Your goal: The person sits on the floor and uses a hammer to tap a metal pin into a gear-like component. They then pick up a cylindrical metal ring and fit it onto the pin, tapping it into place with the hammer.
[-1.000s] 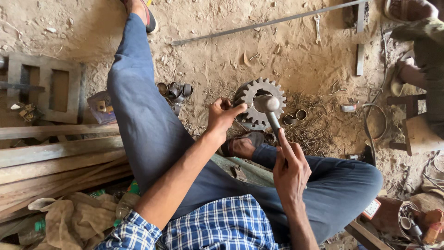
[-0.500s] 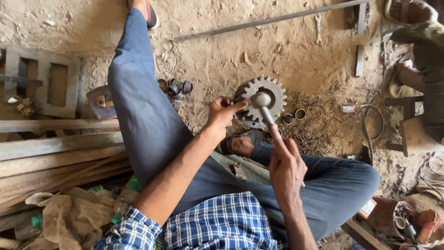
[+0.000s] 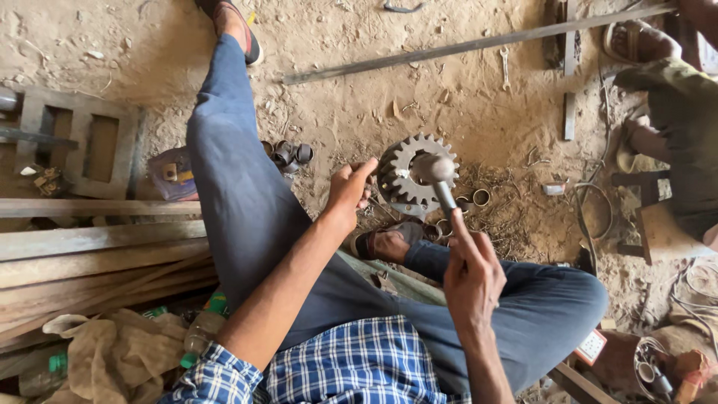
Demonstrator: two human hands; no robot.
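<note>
gear (image 3: 404,176) partly hidden behind hammer head (image 3: 434,168), another person (image 3: 684,120) cut off at right edge

Grey toothed gear (image 3: 407,176) upright on dirt, hammer (image 3: 440,183) head against it.

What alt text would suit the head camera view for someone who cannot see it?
A seated person's right hand holds a metal hammer over a toothed grey steel gear on the sandy floor, while the left hand steadies the gear's edge.
</note>
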